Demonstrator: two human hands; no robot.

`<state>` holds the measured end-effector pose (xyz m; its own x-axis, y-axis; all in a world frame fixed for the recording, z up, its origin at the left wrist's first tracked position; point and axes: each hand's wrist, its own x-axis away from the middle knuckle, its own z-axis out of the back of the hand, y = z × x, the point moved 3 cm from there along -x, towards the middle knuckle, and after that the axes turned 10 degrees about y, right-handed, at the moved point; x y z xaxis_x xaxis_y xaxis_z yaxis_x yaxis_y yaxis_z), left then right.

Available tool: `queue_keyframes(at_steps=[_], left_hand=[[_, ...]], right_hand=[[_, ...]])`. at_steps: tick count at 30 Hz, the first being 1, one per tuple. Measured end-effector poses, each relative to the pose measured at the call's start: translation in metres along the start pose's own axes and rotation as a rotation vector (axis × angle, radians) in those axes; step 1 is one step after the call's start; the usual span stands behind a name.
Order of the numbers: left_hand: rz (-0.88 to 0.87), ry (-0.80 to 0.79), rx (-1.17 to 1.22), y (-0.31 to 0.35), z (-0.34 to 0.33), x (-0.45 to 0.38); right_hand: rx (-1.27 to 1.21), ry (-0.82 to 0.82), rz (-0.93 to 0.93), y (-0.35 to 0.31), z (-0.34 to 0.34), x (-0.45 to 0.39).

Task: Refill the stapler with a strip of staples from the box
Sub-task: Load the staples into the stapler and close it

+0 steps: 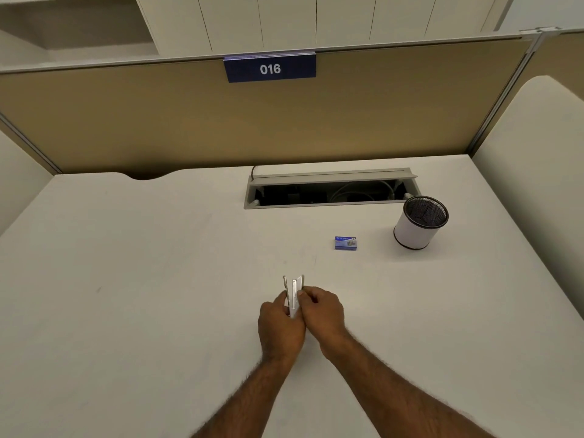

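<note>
A pale metal stapler (294,290) is held above the desk at centre, its front end pointing away from me and its parts spread apart so the staple channel shows. My left hand (279,327) grips its rear from the left. My right hand (322,312) pinches it from the right side. The two hands touch each other around the stapler. A small blue box of staples (346,243) lies shut on the desk, well beyond and to the right of my hands. No loose staple strip is visible.
A white pen cup with a black mesh rim (417,226) stands at the right, past the box. An open cable tray (328,192) is cut into the white desk (142,279) at the back. A tan partition with a "016" sign (270,68) closes off the rear.
</note>
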<state>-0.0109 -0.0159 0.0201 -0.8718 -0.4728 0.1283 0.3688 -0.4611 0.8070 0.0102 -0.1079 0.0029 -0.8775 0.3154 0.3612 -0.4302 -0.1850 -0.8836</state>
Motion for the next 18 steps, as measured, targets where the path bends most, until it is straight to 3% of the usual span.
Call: queue_keyframes(at_steps=[18], left_hand=[[-0.007, -0.074, -0.176, -0.018, -0.027, -0.031]], right_hand=[[0.233, 0.037, 0.076, 0.010, -0.001, -0.032]])
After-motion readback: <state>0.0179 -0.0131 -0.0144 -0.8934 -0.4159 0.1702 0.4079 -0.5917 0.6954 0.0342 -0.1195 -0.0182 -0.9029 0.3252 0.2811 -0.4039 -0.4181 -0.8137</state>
